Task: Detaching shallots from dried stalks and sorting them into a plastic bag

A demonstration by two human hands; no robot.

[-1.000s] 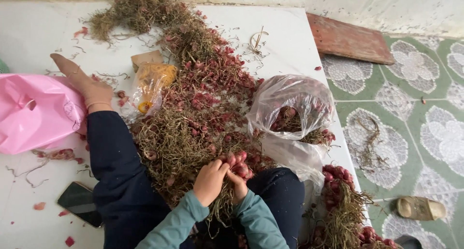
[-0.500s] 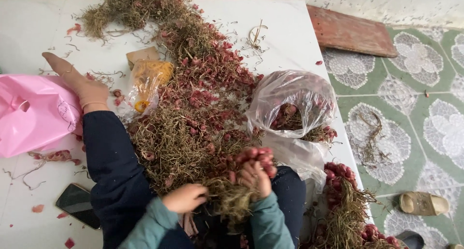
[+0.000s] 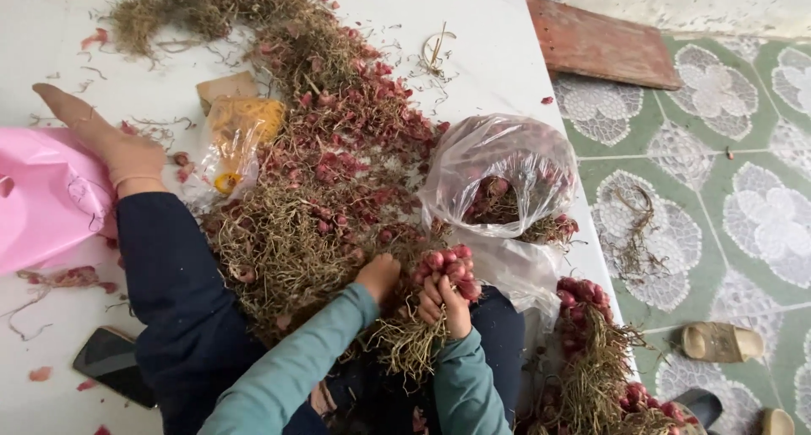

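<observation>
My right hand (image 3: 446,304) grips a bunch of small red shallots (image 3: 448,264) by their dry roots, which hang below the fist. My left hand (image 3: 378,276) reaches into the big pile of shallots and dry roots (image 3: 312,207) just left of the bunch, fingers buried in it. Both arms wear teal sleeves. I sit on a white sheet (image 3: 490,63) with my legs in dark trousers (image 3: 169,266); my bare left foot (image 3: 110,144) points up-left.
A clear plastic bag (image 3: 503,177) holding shallots stands open to the right of the hands. Another bundle of shallots (image 3: 591,350) lies at lower right. A pink bag (image 3: 42,198), yellow packet (image 3: 236,135), phone (image 3: 110,363), wooden board (image 3: 604,42) and sandals (image 3: 718,342) lie around.
My left hand has moved from near my lap up into the pile beside the bunch. My right hand still grips the bunch, shifted slightly.
</observation>
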